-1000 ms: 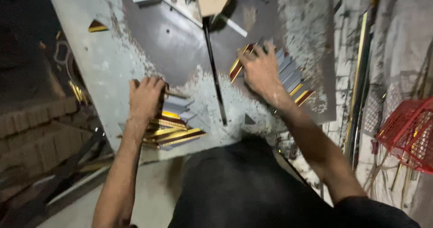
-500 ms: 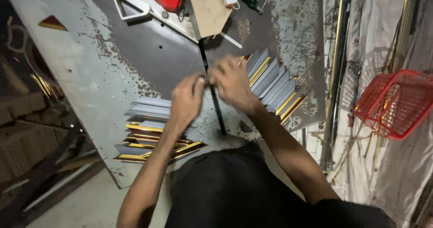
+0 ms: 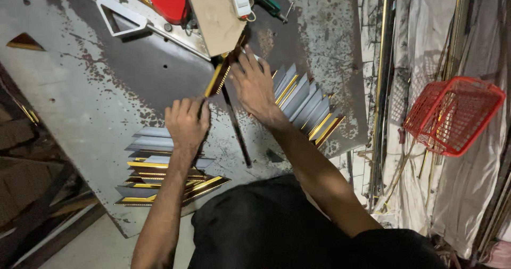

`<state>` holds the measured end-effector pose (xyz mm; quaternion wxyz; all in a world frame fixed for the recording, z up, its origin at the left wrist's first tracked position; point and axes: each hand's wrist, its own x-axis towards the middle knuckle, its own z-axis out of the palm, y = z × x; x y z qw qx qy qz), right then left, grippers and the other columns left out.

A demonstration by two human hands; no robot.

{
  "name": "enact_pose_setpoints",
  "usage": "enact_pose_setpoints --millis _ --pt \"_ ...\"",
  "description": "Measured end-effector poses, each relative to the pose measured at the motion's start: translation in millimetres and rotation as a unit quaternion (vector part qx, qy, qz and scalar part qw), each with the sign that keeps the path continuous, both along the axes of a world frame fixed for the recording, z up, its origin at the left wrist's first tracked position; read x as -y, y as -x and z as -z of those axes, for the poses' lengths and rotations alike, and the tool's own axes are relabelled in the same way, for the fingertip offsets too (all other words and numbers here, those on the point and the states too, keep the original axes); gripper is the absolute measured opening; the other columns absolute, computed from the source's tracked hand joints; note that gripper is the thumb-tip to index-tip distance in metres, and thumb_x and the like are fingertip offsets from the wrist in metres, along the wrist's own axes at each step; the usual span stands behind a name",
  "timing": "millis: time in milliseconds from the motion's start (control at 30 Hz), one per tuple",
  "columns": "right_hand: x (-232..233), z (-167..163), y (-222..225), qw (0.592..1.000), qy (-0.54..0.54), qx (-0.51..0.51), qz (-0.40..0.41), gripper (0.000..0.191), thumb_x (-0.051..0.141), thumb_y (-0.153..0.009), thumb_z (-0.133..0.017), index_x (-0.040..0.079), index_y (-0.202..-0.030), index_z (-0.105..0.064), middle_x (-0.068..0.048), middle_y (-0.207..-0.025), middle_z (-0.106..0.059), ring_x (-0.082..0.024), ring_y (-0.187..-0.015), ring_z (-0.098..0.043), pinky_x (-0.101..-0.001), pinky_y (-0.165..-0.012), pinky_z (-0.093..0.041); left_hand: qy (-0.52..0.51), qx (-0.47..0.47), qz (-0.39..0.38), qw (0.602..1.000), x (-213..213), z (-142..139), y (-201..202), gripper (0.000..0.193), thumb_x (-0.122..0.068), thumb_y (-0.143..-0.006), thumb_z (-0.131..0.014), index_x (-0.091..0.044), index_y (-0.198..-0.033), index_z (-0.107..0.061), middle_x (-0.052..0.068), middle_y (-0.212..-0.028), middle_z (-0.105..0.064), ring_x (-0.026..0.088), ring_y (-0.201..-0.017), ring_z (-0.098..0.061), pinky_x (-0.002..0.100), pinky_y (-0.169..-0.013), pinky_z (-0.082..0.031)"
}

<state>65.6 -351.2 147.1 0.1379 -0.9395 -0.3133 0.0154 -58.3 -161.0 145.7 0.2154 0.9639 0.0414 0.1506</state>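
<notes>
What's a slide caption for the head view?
Both hands, left hand and right hand, hold a gold-edged moulding piece on a worn metal table.

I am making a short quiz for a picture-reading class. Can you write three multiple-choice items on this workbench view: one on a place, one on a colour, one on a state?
1. Where does the stack of moulding pieces nearest the left hand lie?
A. In the basket
B. On the metal table, near its lower edge
C. On the floor

2. What colour is the wire basket at the right?
A. Red
B. Blue
C. White

3. What is the right hand doing?
A. Hanging off the table
B. Holding the basket
C. Pressing on a gold-edged piece at the table's middle

Answers:
1 B, the fanned grey and gold pieces rest on the worn table under the left wrist.
2 A, its mesh is plainly red.
3 C, its fingers spread over the strip that the left hand also grips.
</notes>
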Motion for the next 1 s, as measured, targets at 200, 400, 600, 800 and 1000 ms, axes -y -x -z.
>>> enact_pose_setpoints --millis 200,400,600,800,1000 --pt "4.6 -34.7 5.1 0.998 0.060 0.010 -0.013 0.038 0.021 -0.096 -0.061 0.002 -0.128 -0.069 -0.016 -0.142 -0.061 -0.034 -0.147 -0.040 -0.0581 -0.119 -0.026 0.023 0.048 0.015 0.998 -2.0 -28.2 12.1 0.010 -0.016 -0.090 -0.084 -0.013 -0.099 -0.079 -0.001 -0.088 -0.070 0.020 -0.078 -0.057 0.037 -0.070 -0.037" --pt "-13.2 -0.8 -77.7 0.996 0.060 -0.004 -0.062 0.050 0.013 -0.084 -0.061 0.007 -0.132 -0.069 -0.015 -0.144 -0.062 -0.035 -0.146 -0.041 -0.0618 -0.118 -0.022 0.084 0.050 0.017 0.995 -46.7 10.4 -57.7 0.011 -0.014 -0.086 -0.085 -0.011 -0.094 -0.078 0.001 -0.088 -0.072 0.020 -0.077 -0.057 0.037 -0.071 -0.037" --pt "-10.1 62.7 -192.2 0.992 0.094 0.001 -0.087 0.050 0.011 -0.091 -0.060 0.009 -0.140 -0.064 -0.012 -0.148 -0.062 -0.035 -0.148 -0.042 -0.0627 -0.119 -0.023 0.113 0.033 0.007 0.993 -29.5 98.7 -167.5 0.008 -0.016 -0.087 -0.084 -0.014 -0.095 -0.082 -0.001 -0.088 -0.075 0.018 -0.077 -0.058 0.036 -0.072 -0.037" --pt "0.8 37.2 -198.4 0.980 0.168 0.066 -0.088 0.054 0.013 -0.085 -0.059 0.012 -0.140 -0.063 -0.013 -0.138 -0.064 -0.036 -0.142 -0.047 -0.0619 -0.116 -0.023 0.052 0.021 -0.158 0.986 -62.5 55.5 -164.6 0.012 -0.027 -0.099 -0.078 -0.017 -0.105 -0.082 0.000 -0.100 -0.074 0.022 -0.094 -0.064 0.042 -0.088 -0.041" --pt "44.7 30.5 -151.9 0.979 0.182 0.027 -0.086 0.050 0.013 -0.086 -0.062 0.010 -0.136 -0.066 -0.012 -0.128 -0.071 -0.033 -0.131 -0.059 -0.0581 -0.116 -0.028 -0.086 -0.183 0.060 0.977 -103.4 32.1 -88.2 0.045 -0.034 -0.086 -0.080 -0.025 -0.128 -0.068 0.000 -0.140 -0.061 0.026 -0.128 -0.051 0.056 -0.096 -0.034"
